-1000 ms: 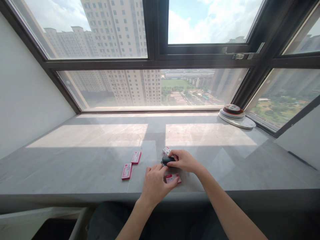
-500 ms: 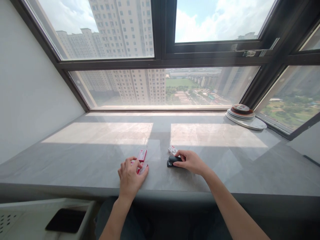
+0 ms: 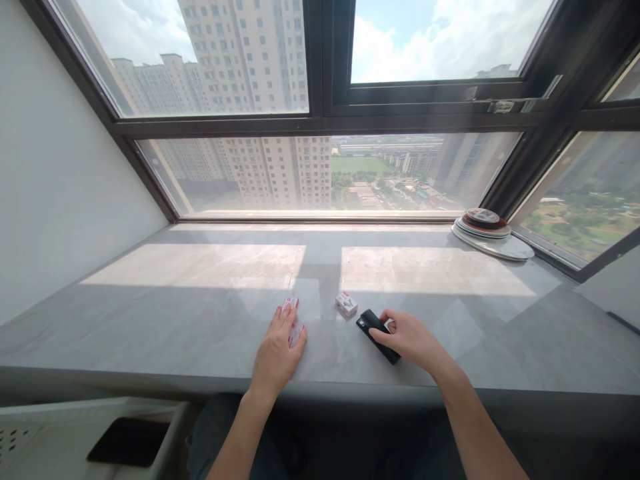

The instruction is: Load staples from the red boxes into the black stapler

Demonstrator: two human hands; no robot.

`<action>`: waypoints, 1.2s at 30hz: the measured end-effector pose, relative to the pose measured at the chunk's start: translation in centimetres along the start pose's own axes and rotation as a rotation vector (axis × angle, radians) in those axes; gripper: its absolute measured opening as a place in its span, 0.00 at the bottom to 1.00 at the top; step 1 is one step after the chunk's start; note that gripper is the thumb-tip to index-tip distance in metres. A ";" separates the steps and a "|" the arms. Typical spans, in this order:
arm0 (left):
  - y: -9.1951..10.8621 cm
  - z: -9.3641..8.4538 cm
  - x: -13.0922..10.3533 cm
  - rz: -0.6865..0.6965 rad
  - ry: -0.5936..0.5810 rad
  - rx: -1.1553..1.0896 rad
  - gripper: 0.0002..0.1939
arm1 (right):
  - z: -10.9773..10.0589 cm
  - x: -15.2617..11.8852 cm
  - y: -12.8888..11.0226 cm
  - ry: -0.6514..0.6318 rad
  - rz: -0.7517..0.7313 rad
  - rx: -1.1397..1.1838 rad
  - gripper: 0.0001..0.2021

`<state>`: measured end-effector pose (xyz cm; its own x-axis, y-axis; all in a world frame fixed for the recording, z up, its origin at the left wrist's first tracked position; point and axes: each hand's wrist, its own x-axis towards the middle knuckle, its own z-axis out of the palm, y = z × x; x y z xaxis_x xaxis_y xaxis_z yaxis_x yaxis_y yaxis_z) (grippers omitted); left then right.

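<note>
My left hand lies over small pink-and-white boxes on the grey stone ledge, its fingers along their left side and top and its thumb at their right. The hand hides much of them, so their number is unclear. In my right hand is a black stapler, gripped between thumb and fingers. The stapler rests slantwise on the ledge, its near end pointing down to the right. Between the hands, a small white box with red print sits by itself, just beyond the stapler's far end.
A stack of round plates or mats stands in the ledge's far right corner by the window frame. Below the ledge at left is a white container with a dark flat object. Sunlight falls across the ledge.
My right hand has drawn the stapler right and toward me and turned it aslant, uncovering the white box. My left hand has shifted right, and the pink-and-white boxes have moved slightly right with it.
</note>
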<state>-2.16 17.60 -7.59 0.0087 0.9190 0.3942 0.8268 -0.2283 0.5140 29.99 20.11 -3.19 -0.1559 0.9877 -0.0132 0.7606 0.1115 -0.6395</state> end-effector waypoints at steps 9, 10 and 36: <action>5.0 4.1 -0.1 0.024 -0.008 -0.088 0.31 | 2.9 5.8 0.8 0.169 0.021 0.161 0.22; 5.3 4.4 -0.1 0.027 -0.008 -0.097 0.31 | 3.5 6.0 0.1 0.143 0.009 0.187 0.23; -4.0 -2.1 0.3 -0.116 0.160 -0.027 0.15 | 17.9 5.2 -13.2 -0.173 -0.114 0.766 0.17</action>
<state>-6.63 18.12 -7.85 -0.1772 0.8772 0.4462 0.8014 -0.1346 0.5828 7.87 21.80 -8.59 -0.3507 0.9365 0.0050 0.0981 0.0421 -0.9943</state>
